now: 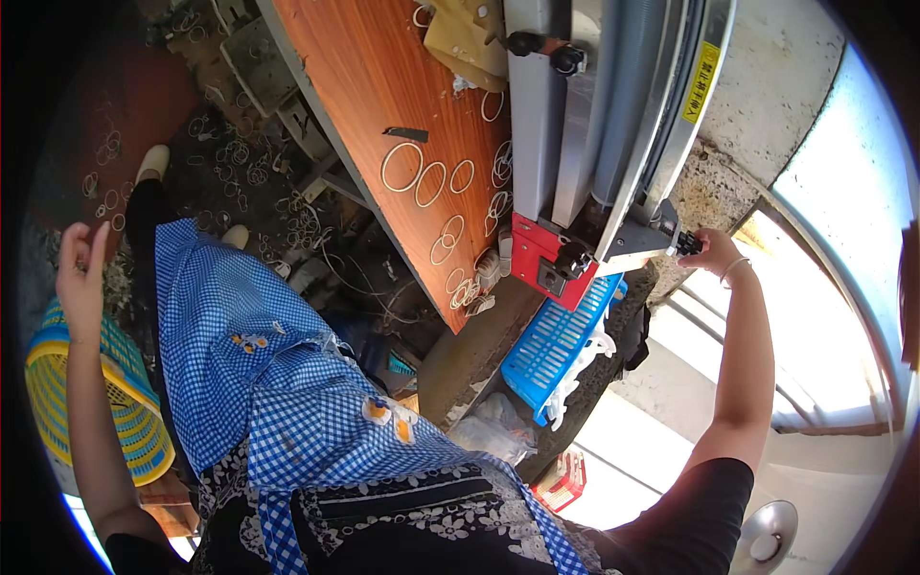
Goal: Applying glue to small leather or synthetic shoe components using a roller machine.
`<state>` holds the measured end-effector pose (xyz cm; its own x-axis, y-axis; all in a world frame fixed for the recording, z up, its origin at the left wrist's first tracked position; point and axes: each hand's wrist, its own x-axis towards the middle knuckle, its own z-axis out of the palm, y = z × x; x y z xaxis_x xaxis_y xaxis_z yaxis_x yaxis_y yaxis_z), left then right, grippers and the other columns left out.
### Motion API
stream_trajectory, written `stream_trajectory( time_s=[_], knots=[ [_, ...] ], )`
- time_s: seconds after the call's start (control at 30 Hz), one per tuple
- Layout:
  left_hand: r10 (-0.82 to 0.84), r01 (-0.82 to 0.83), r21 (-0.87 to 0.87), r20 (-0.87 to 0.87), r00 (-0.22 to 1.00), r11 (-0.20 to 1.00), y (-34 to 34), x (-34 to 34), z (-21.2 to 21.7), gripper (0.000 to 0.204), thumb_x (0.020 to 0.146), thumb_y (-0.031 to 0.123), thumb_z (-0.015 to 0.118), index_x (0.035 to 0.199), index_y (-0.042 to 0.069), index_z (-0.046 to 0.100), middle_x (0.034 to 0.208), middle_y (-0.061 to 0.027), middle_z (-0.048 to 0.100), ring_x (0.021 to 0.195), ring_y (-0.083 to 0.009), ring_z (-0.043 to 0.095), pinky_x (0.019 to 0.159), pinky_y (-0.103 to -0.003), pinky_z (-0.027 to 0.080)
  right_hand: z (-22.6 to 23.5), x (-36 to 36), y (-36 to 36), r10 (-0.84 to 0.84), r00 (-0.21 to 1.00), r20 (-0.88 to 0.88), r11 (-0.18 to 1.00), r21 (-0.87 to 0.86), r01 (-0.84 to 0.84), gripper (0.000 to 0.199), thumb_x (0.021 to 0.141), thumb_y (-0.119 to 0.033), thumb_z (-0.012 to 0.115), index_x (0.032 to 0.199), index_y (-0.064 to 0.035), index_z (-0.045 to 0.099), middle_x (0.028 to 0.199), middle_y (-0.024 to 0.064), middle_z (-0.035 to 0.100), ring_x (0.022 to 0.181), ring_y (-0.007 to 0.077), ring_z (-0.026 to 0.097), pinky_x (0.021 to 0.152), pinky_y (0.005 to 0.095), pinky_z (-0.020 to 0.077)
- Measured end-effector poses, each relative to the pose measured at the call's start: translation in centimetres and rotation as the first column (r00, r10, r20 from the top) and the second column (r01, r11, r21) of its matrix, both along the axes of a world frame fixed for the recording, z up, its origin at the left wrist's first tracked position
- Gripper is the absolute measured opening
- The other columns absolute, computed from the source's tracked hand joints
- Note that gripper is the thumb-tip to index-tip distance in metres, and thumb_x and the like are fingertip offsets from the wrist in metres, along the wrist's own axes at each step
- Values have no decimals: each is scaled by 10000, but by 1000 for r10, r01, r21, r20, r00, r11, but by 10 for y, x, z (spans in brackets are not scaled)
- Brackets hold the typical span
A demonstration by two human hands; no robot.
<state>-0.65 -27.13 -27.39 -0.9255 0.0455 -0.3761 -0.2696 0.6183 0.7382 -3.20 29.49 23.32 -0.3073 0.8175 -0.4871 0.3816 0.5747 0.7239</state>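
My right hand (716, 252) reaches out to the right, its fingers closed on a black knob (688, 244) at the end of a machine (585, 144). The machine has long grey metal rails, a red end block (539, 251) and a yellow label strip along one edge. Off to the left, my left hand (80, 280) is raised with its fingers apart, holding nothing. Below it stands a yellow and blue plastic basket (149, 446). Several thin pale rings (402, 168) lie on the wooden tabletop (335, 57) beside the machine.
Under the red block hangs a blue slotted plastic basket (556, 340) with white pieces at its side. A clear plastic bag (494, 429) and a red basket (563, 482) sit lower down. Loose rings (244, 158) litter the dark floor at left. A beige cloth (467, 43) lies on the tabletop.
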Motion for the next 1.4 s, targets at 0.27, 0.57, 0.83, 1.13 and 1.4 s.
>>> stream_trajectory(
  time_s=[0.27, 0.57, 0.83, 1.13, 1.4],
  knots=[
    [344, -412, 180, 317, 884, 893, -35, 98, -60, 342, 872, 314, 405, 997, 18, 522, 900, -60, 546, 850, -141, 521, 810, -265, 383, -25, 9, -3, 138, 979, 148, 988, 55, -147, 354, 469, -158, 704, 738, 13, 551, 632, 130, 580, 535, 209, 578, 482, 284, 466],
    [396, -641, 339, 565, 724, 689, 8, 86, -15, 313, 869, 279, 424, 965, -4, 517, 859, -51, 542, 822, -122, 503, 807, -247, 366, -20, 12, -23, 358, 907, 221, 915, 113, -388, 533, 447, -241, 756, 860, -7, 513, 766, 156, 589, 723, 301, 574, 671, 331, 457],
    [373, -549, 301, 481, 794, 780, -22, 79, -3, 256, 861, 218, 453, 980, -3, 501, 865, -47, 530, 799, -104, 502, 768, -241, 387, 32, -253, -141, 904, 177, -389, 294, 265, -918, 528, 705, -365, 639, 1083, -38, 470, 956, 87, 568, 866, 170, 560, 695, 263, 473],
    [357, -386, 56, 274, 893, 921, -65, 89, 3, 274, 850, 192, 475, 1030, -14, 471, 907, -83, 552, 820, -147, 529, 745, -259, 411, -25, -381, -252, 573, 729, 374, 695, 249, -674, 420, 575, -178, 714, 927, -37, 534, 784, 84, 609, 679, 193, 597, 642, 356, 460],
    [380, -408, 31, 308, 872, 912, -70, 75, 16, 254, 841, 164, 480, 1036, 1, 476, 930, -122, 557, 848, -186, 543, 741, -288, 419, -17, -378, -220, 427, 904, 23, 902, 63, -427, 312, 540, -32, 679, 777, -20, 476, 635, 80, 555, 464, 118, 490, 476, 301, 441]
  ],
)
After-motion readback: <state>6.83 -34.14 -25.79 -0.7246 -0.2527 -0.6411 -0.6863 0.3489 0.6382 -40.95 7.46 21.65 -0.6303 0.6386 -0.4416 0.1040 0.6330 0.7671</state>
